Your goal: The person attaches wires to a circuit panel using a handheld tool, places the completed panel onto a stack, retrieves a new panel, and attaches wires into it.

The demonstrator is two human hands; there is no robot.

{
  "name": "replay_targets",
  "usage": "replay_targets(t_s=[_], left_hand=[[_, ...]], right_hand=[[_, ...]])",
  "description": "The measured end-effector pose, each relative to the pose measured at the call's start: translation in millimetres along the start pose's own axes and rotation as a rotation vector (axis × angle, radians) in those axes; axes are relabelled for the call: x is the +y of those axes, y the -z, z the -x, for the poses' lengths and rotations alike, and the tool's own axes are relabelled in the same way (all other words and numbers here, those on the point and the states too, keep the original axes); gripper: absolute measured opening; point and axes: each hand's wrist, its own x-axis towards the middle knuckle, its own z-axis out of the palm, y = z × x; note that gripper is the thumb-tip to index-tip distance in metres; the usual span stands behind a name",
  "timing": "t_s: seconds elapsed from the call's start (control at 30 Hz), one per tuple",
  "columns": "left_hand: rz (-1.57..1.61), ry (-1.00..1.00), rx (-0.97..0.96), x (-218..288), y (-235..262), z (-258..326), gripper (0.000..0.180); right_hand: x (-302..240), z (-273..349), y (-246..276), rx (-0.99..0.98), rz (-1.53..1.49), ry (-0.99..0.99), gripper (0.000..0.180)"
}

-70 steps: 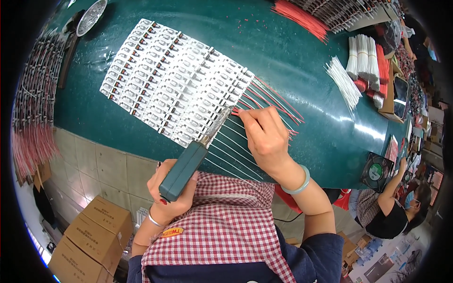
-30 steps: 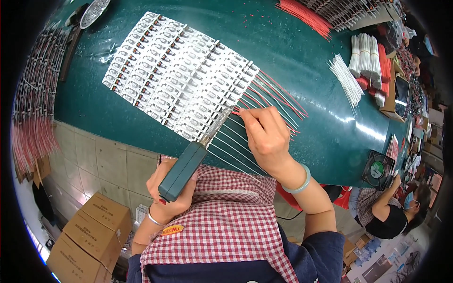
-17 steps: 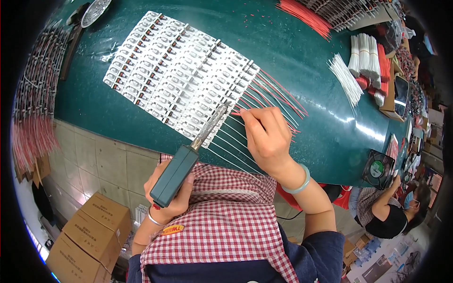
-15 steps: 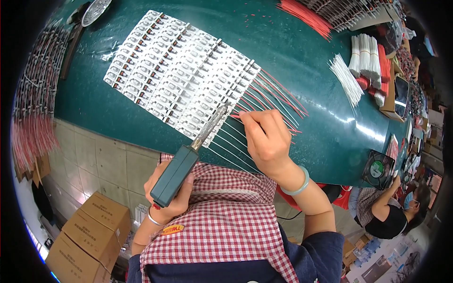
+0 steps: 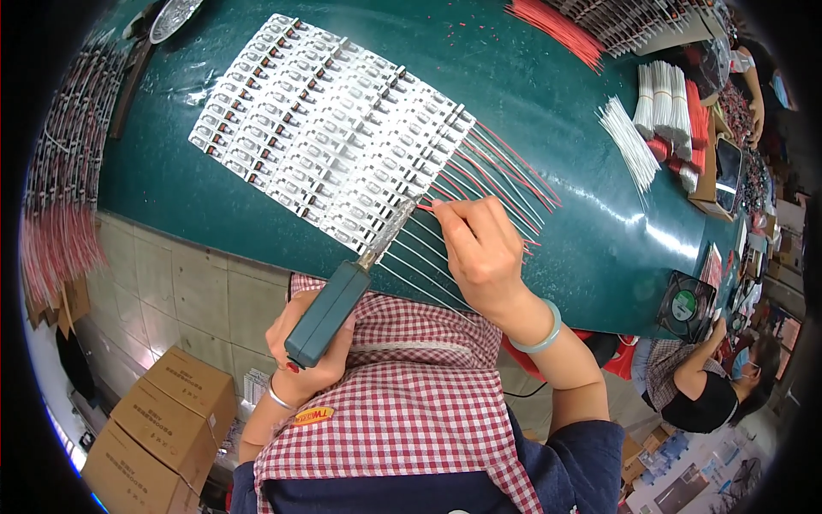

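Note:
My left hand [image 5: 334,358] is wrapped round the dark green handle of a soldering iron [image 5: 330,310]. The iron's silvery tip reaches the near right edge of a sheet of white boards [image 5: 342,141] with rows of small metal parts. Close to that tip, my right hand [image 5: 485,253] pinches a red wire [image 5: 426,207] between thumb and fingertips. The wire's end lies at the board edge; whether it is joined there I cannot tell. Several white wires [image 5: 419,272] trail from the edge nearer me, while red and white wires [image 5: 514,176] fan out beyond my right hand.
Bundles of white wires [image 5: 629,141] and red wires [image 5: 556,32] lie on the green table [image 5: 591,257]. A small black fan [image 5: 687,307] stands at its right edge. Wired assemblies [image 5: 73,154] hang at left above cardboard boxes [image 5: 163,420]. Another person [image 5: 706,381] sits at right.
The soldering iron has shifted slightly right, its tip now lower along the board edge beside the red wire. My right hand stays almost in place, still pinching the wire.

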Motion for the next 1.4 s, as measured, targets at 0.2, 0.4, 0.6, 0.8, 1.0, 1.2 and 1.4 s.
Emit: replay_targets(t_s=[0.2,0.4,0.6,0.8,1.0,1.2,1.4], left_hand=[[-0.013,-0.033,0.008,-5.3,-0.1,2.8,0.019],[-0.002,-0.043,0.044,-8.3,3.6,10.0,0.021],[-0.002,-0.033,0.064,-13.2,3.1,17.7,0.023],[-0.033,-0.070,0.039,-8.3,2.2,10.7,0.022],[0.010,-0.058,0.040,-8.4,-5.2,6.7,0.019],[0.008,-0.069,0.038,-8.8,-3.2,6.7,0.019],[0.263,0.270,0.065,-12.9,4.4,32.6,0.028]], right_hand=[[-0.4,0.0,-0.9,0.000,0.011,0.005,0.026],[-2.2,0.0,0.4,-0.012,0.016,-0.001,0.028],[-1.5,1.0,0.5,-0.010,0.017,-0.002,0.028],[-1.2,2.3,-0.1,0.002,0.022,0.007,0.028],[-2.1,2.4,-0.8,0.003,0.028,0.016,0.028],[-2.1,2.2,-1.3,0.005,0.033,0.016,0.028],[-2.9,2.3,-0.6,-0.001,0.032,0.012,0.028]])
